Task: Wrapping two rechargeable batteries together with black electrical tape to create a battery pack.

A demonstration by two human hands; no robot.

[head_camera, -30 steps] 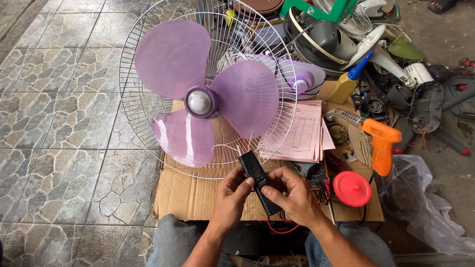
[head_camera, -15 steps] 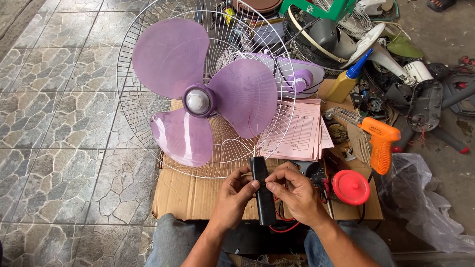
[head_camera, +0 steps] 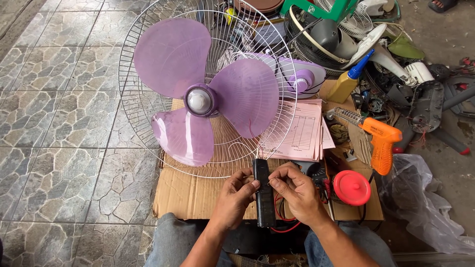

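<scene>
Stone-tiled floor point(head_camera: 54, 113), cardboard sheet point(head_camera: 193, 190) as worktop. Left hand point(head_camera: 236, 196) and right hand point(head_camera: 296, 190) both closed, pinching a slim black device point(head_camera: 263, 198) upright between them, just below purple fan blades point(head_camera: 208, 94) in wire guard point(head_camera: 148, 148). Red lid point(head_camera: 352, 187), orange tool point(head_camera: 382, 143) right.

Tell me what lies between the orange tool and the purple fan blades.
In the head view, a stack of pink printed paper sheets lies between the orange tool and the purple fan blades, partly under the white wire fan guard.
</scene>
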